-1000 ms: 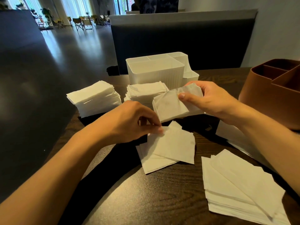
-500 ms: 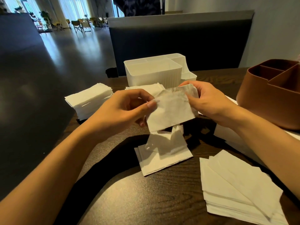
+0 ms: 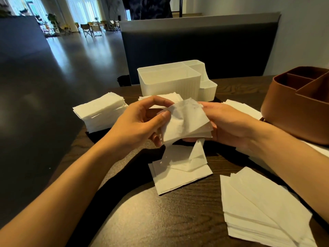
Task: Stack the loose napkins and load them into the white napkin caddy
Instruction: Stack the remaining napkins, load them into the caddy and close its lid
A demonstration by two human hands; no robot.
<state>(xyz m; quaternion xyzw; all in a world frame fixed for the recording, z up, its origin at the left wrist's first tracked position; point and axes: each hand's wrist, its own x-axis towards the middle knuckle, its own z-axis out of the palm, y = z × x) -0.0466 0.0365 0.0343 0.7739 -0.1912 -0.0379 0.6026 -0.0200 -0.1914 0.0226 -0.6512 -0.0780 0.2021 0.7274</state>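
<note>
- Head view, middle of the frame: my left hand [image 3: 140, 122] and my right hand [image 3: 229, 123] hold one small sheaf of thin white paper napkins [image 3: 185, 122] between them, lifted off the dark wood-grain table [image 3: 160, 220]. My left thumb and fingers pinch its left edge; my right hand cups its right edge from behind, fingers curled round it.
- The sheaf's long axis runs left to right across the frame, tilted down toward the right, and its layers are not yet squared.
- Straight above it in the frame stands the empty white ribbed plastic napkin caddy [image 3: 169, 84], its large compartment open upward. That is the relation that counts: the caddy lies directly beyond both hands, about equally near to each, so I judge the load goes forward and slightly up.
- A second squared white napkin pile [image 3: 160, 98] sits between my hands and the caddy, mostly hidden by them.
- Just below the sheaf, a few loose white napkins [image 3: 179, 172] lie on the table, one corner standing up.
- Left of centre: a tall squared stack of white napkins [image 3: 99, 113].
- Lower right: a fanned spread of white napkins [image 3: 258, 211].
- Right edge: a brown compartmented caddy [image 3: 299, 104], with more napkins under it.
</note>
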